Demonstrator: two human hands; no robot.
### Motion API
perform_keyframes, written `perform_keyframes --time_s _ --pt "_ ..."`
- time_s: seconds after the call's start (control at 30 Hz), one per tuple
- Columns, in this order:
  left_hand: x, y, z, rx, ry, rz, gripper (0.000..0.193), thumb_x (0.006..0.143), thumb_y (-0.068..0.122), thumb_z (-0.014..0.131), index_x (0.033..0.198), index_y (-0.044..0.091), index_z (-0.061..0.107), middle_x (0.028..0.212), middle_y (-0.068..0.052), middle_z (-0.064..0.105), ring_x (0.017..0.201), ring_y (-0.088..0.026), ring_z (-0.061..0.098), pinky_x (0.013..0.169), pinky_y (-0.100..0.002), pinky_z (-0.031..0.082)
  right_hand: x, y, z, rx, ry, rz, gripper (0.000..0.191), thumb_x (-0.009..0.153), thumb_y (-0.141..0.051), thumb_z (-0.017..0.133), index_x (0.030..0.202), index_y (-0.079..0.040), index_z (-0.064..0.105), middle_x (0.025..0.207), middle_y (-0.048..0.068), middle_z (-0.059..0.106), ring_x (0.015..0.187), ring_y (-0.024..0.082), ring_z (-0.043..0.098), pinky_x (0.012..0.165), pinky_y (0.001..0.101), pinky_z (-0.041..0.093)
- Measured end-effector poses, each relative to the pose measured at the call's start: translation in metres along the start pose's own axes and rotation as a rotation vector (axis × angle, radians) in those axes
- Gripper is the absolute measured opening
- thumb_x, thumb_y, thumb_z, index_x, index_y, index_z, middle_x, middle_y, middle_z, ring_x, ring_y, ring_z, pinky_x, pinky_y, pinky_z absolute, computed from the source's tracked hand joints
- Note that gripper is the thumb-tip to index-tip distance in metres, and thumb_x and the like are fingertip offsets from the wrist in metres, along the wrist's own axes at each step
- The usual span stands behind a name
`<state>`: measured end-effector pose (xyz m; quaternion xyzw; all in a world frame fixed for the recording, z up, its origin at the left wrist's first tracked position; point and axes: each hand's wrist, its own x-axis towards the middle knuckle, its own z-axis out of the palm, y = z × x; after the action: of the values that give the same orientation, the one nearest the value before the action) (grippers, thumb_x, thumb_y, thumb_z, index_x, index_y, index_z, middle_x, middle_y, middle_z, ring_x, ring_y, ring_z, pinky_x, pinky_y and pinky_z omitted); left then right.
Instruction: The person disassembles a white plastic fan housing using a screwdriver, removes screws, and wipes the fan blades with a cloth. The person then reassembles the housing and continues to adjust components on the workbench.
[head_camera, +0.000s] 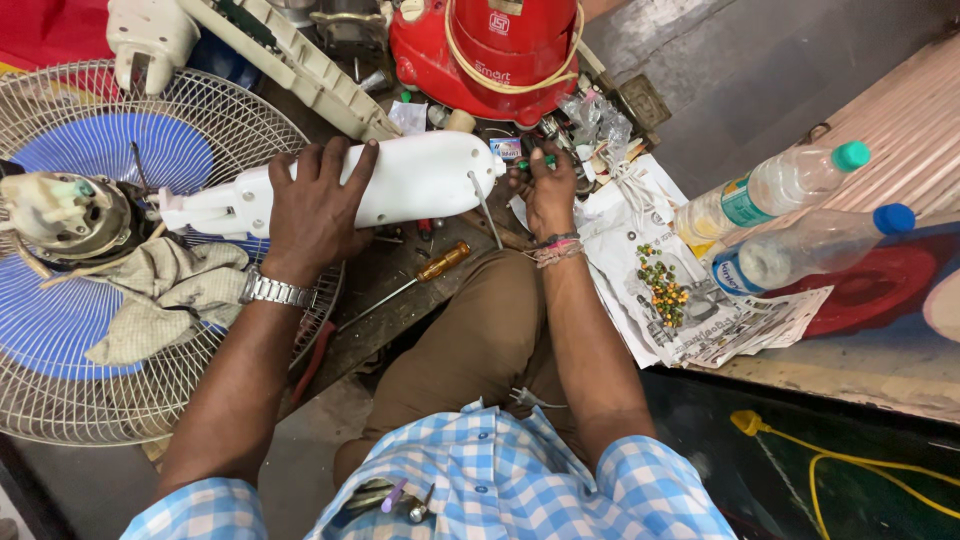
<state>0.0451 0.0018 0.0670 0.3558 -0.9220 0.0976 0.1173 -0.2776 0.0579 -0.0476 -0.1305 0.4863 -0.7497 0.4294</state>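
Observation:
My left hand (315, 205) grips the white plastic fan housing (400, 180) from above, holding it level over the workspace. A thin metal rod (486, 210) hangs down from its right end. The housing leads left to the fan motor (65, 215), which sits in front of the blue blades and wire guard (150, 100). My right hand (548, 190) reaches into the small parts just past the housing's right end, fingers curled around a small green-tipped piece (548, 160). Threads are tied round that wrist, and a metal watch is on the left one.
A screwdriver with an amber handle (440, 263) lies below the housing. A grey rag (165, 295) is draped on the guard. A red appliance (495, 55) stands behind, two plastic bottles (790, 215) lie right, and newspaper (660, 290) holds several small beads.

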Motion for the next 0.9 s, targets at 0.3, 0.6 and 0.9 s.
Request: perform_keyframes --time_s 0.3,0.6,0.9 --pt "0.000 0.000 -0.002 -0.018 0.019 0.004 0.107 0.057 0.036 0.089 0.155 0.018 0.049 0.139 -0.015 0.055 0.124 -0.034 0.054 0.102 -0.057 0.037 -0.002 -0.002 -0.002 -0.018 0.013 -0.011 0.050 0.100 -0.017 0.066 0.141 0.000 0.045 0.094 0.016 0.070 0.071 0.023 0.069 0.061 0.0356 0.060" --pt "0.003 0.002 -0.005 -0.018 -0.062 -0.017 0.110 0.056 0.037 0.091 0.155 0.019 0.047 0.142 -0.016 0.053 0.129 -0.035 0.052 0.105 -0.059 0.035 -0.001 -0.001 -0.004 -0.003 0.004 -0.012 0.048 0.100 -0.015 0.066 0.140 0.001 0.044 0.095 0.018 0.070 0.071 0.024 0.069 0.062 0.0366 0.060" --pt "0.002 0.021 -0.008 -0.069 0.208 0.027 0.093 0.057 0.043 0.087 0.140 0.015 0.057 0.143 -0.018 0.054 0.133 -0.039 0.048 0.104 -0.072 0.028 -0.001 -0.005 -0.003 -0.007 -0.007 0.005 0.044 0.103 -0.019 0.062 0.140 -0.001 0.045 0.095 0.018 0.071 0.072 0.025 0.070 0.062 0.0376 0.060"
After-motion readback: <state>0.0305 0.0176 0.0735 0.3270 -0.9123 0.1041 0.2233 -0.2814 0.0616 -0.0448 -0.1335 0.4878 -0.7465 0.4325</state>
